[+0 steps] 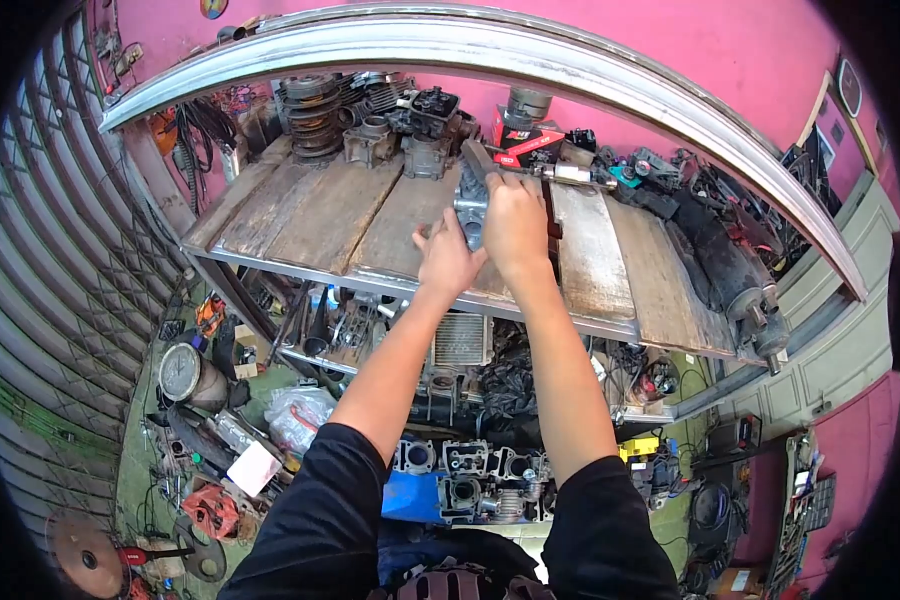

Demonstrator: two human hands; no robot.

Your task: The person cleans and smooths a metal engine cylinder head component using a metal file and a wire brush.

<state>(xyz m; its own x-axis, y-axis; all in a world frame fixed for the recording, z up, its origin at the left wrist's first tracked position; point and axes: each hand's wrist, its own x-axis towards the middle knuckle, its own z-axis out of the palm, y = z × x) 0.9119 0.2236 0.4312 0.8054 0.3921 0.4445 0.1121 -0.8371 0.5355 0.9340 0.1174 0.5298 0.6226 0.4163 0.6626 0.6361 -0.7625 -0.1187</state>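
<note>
A silvery metal engine part (469, 207) with a round bore rests on the wooden bench top (400, 228). My left hand (448, 258) grips its near left side, fingers bent against the metal. From the right, my right hand (517, 222) closes over a dark grey flat bar (477, 158) that juts out past my fingertips at the far end of the part. The bar's near end is hidden under my palm, and I cannot tell its exact kind.
Engine cylinders (428, 150) and a finned stack (312, 115) line the back left. A red-black box (530, 140) stands behind my hands. A dark muffler (725, 255) lies at the right end. A metal rail (490, 35) crosses above; engine parts (470, 465) crowd below.
</note>
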